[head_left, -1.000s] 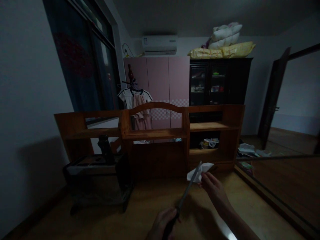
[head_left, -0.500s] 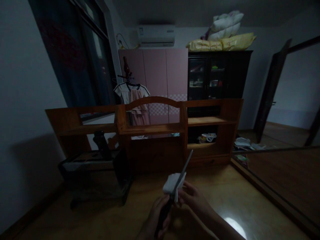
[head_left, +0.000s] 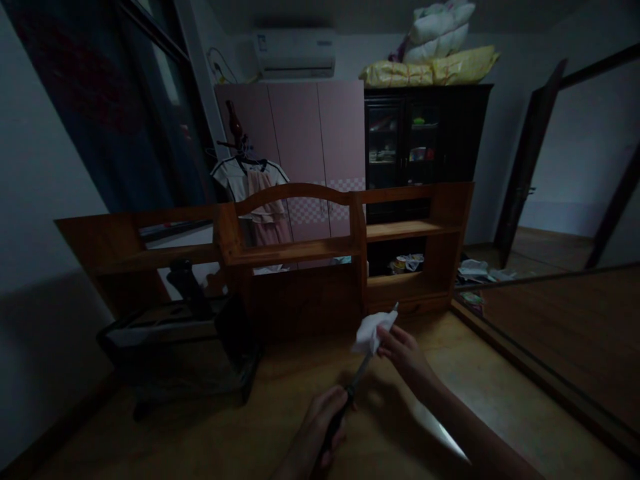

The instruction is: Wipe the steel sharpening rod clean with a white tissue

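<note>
Wrapped round the black handle of a sharpening steel [head_left: 361,373], my left hand [head_left: 320,420] is closed at the bottom middle. The slim grey rod points up and to the right. A white tissue [head_left: 371,331] is folded about the rod's upper part, and the fingers of my right hand [head_left: 403,350] pinch it there. Only the rod's tip shows beyond the tissue. On the left, a dark slotted knife block [head_left: 170,360] holds an upright black handle [head_left: 189,288].
A wooden shelf unit [head_left: 295,252] stands across the table top [head_left: 280,407]. Behind it are a pink wardrobe [head_left: 295,133], a black cabinet [head_left: 450,140] and clothes [head_left: 265,193] on a stand. A wooden rail [head_left: 530,367] runs along the right side.
My right hand has slid the tissue from near the handle up towards the rod's tip. My left hand keeps its hold on the handle. The view has shifted slightly.
</note>
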Action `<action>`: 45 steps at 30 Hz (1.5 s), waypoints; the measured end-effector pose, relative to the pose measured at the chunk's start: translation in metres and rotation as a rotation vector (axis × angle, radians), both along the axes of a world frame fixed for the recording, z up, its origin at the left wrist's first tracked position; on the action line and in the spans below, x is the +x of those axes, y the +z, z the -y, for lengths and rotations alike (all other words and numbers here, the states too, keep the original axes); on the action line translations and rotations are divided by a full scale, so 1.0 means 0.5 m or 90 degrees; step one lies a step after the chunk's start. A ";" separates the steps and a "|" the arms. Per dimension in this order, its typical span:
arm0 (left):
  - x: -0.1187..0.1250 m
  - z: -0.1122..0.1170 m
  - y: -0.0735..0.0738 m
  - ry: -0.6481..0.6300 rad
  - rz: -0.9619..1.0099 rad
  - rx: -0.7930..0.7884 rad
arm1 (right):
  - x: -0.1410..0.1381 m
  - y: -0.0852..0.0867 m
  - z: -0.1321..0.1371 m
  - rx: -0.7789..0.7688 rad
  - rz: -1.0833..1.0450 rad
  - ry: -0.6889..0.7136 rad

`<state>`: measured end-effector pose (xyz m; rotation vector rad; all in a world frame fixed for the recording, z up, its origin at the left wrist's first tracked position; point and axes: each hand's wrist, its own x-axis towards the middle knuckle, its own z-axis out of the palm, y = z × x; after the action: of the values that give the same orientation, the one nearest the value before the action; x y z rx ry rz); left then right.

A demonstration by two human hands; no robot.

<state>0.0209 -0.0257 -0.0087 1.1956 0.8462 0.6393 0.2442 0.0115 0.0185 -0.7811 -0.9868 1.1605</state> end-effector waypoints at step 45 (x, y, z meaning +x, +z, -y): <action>-0.001 -0.008 0.019 -0.133 0.142 -0.173 | 0.002 -0.014 -0.009 0.068 0.019 -0.012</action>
<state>0.0204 -0.0218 0.0007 0.9309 0.5888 0.4593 0.2454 0.0162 0.0117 -0.7222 -1.0549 1.0732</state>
